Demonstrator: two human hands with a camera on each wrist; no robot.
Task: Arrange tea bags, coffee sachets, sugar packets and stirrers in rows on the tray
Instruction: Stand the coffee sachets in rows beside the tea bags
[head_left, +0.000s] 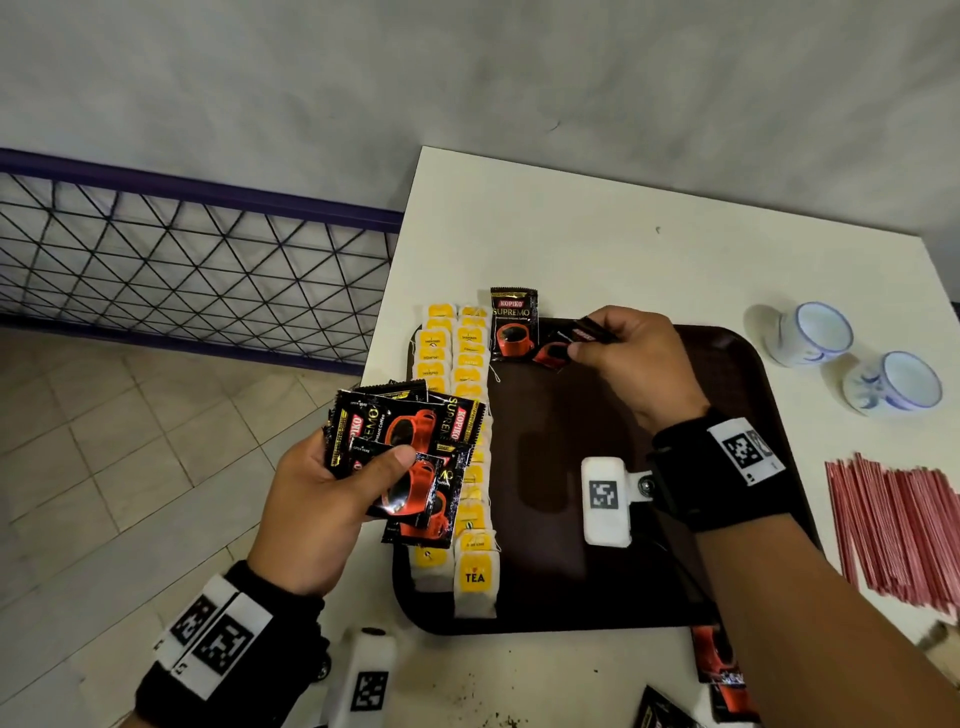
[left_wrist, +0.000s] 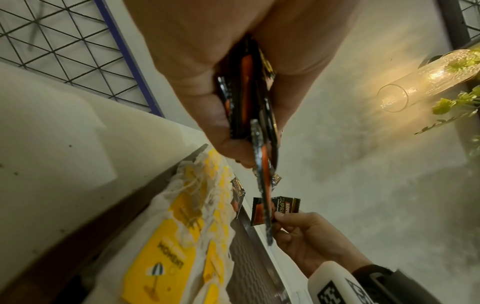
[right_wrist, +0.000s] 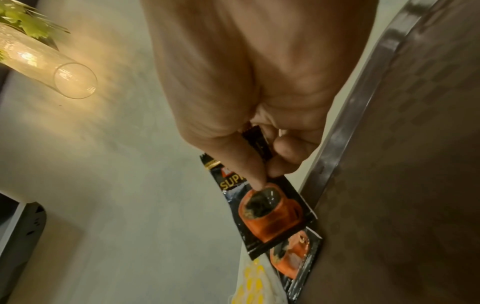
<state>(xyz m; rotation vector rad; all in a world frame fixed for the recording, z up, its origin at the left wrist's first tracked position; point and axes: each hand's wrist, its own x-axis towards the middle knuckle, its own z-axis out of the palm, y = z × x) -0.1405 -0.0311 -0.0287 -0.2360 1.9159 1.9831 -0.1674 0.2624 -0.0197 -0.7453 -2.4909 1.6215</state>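
Note:
A brown tray (head_left: 727, 364) lies on the white table (head_left: 571, 234). Two columns of yellow tea bags (head_left: 470, 519) run down the tray's left side. One black coffee sachet (head_left: 513, 323) lies flat at the tray's far edge beside them. My right hand (head_left: 576, 351) pinches a second coffee sachet (head_left: 556, 349) just right of it, tilted; the right wrist view shows thumb and finger on this held sachet (right_wrist: 270, 205) above the laid sachet (right_wrist: 293, 255). My left hand (head_left: 363, 467) grips a fanned bundle of coffee sachets (head_left: 410, 441) over the tea bags. Red stirrers (head_left: 893, 535) lie in a heap right of the tray.
Two white and blue cups (head_left: 810, 332) stand at the table's far right. More coffee sachets (head_left: 717, 670) lie at the table's near edge below the tray. The table's left edge drops to a tiled floor (head_left: 130, 467) and a wire fence (head_left: 182, 270).

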